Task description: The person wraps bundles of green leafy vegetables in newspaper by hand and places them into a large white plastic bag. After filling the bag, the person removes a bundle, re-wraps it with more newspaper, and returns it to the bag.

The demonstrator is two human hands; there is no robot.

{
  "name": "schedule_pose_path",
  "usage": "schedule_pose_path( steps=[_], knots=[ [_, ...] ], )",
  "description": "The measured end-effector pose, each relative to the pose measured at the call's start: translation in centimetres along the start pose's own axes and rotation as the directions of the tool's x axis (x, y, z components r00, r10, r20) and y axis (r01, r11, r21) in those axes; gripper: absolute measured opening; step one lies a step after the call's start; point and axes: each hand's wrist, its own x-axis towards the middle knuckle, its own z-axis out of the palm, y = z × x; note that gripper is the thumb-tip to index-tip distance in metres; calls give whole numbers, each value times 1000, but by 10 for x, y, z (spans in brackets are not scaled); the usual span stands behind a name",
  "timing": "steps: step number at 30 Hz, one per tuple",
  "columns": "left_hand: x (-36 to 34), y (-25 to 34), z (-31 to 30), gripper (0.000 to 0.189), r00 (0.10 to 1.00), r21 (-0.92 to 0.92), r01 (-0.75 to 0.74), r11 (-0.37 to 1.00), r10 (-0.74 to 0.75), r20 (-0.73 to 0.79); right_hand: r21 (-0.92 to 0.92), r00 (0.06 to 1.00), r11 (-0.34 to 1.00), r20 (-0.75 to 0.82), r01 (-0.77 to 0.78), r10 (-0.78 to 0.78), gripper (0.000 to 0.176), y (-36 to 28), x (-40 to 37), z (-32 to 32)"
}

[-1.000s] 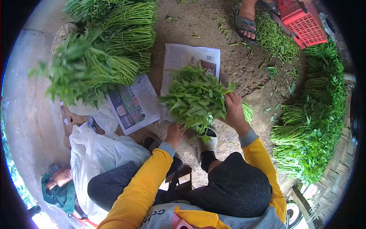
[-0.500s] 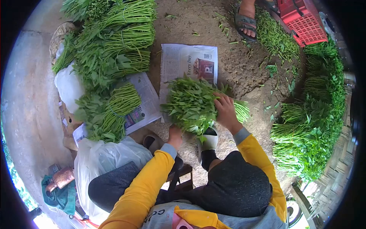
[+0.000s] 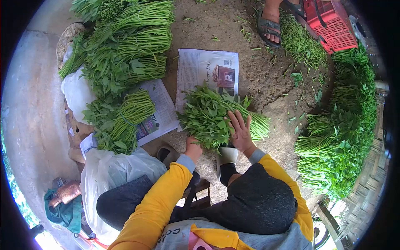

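Note:
A loose bunch of leafy green stems (image 3: 208, 114) lies on a printed newspaper sheet (image 3: 193, 68), leaves to the left and cut stems to the right. My right hand (image 3: 240, 131) rests on the near right side of the bunch, fingers spread. At the bunch's near left edge is my left hand (image 3: 193, 148), its fingers curled; what they hold, if anything, is hidden. A smaller tied bundle (image 3: 135, 112) lies on a second newspaper sheet (image 3: 160, 100) to the left.
Stacked tied bundles (image 3: 137, 41) fill the upper left. More greens (image 3: 329, 154) line the right side. A red crate (image 3: 331, 25) and another person's sandalled foot (image 3: 270, 27) are at the upper right, beside scattered stem cuttings (image 3: 300, 41). A plastic bag (image 3: 121, 166) sits by my left knee.
My right hand has moved left and nearer to me, from the stems' upper side to the bunch's near side, and its fingers now point upward. My left hand has barely moved.

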Motion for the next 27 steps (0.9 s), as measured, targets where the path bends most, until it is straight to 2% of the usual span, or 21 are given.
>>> schedule_pose_path(
  steps=[4, 6, 8, 9, 11, 13, 15, 16, 17, 20, 23, 24, 27],
  knots=[
    [-1, 0, 18, 32, 990, 139, -66, 988, 82, -112, 54, 979, 982, -83, -183, 187, 64, -37, -16, -3],
    [-9, 3, 34, 33, 987, 204, -93, 975, 117, -110, -2, 987, 990, -78, -140, 139, 67, -38, -25, 11],
    [1, 2, 29, 34, 989, 107, -58, 993, 71, -132, -54, 992, 991, -45, -121, 118, 71, -37, -27, 24],
    [5, 1, 27, 35, 989, 60, -38, 998, 46, -137, -21, 990, 991, -43, -136, 135, 68, -35, -24, 31],
    [1, 2, 34, 35, 987, 80, -44, 996, 55, -149, 45, 986, 986, -39, -163, 165, 64, -34, -11, 29],
    [0, 3, 41, 35, 979, 91, -73, 993, 89, -183, 117, 985, 978, 45, -170, 166, 75, -30, -4, 20],
    [-3, 2, 45, 34, 985, 64, -98, 993, 106, -139, 141, 987, 979, 89, -147, 136, 81, -26, 1, 15],
    [-2, 2, 44, 33, 985, 60, -99, 993, 107, -138, 69, 995, 993, 48, -94, 90, 91, -23, 5, 14],
    [-2, 1, 43, 32, 984, 58, -100, 993, 107, -139, 98, 993, 991, 80, -95, 87, 94, -21, 6, 12],
    [-3, 2, 42, 32, 979, 169, -109, 980, 135, -150, 146, 985, 983, 147, -111, 89, 106, -19, 10, 8],
    [-6, 4, 45, 28, 978, 134, -80, 988, 104, -182, 148, 990, 983, 102, -111, 97, 104, -18, 16, 8],
    [-9, 4, 45, 27, 972, 150, -75, 986, 106, -210, 131, 982, 982, 147, -138, 118, 100, -16, 17, 7],
    [-17, 5, 50, 25, 957, 211, -68, 975, 123, -262, 85, 988, 986, 73, -141, 135, 94, -12, 25, 12]
  ],
)
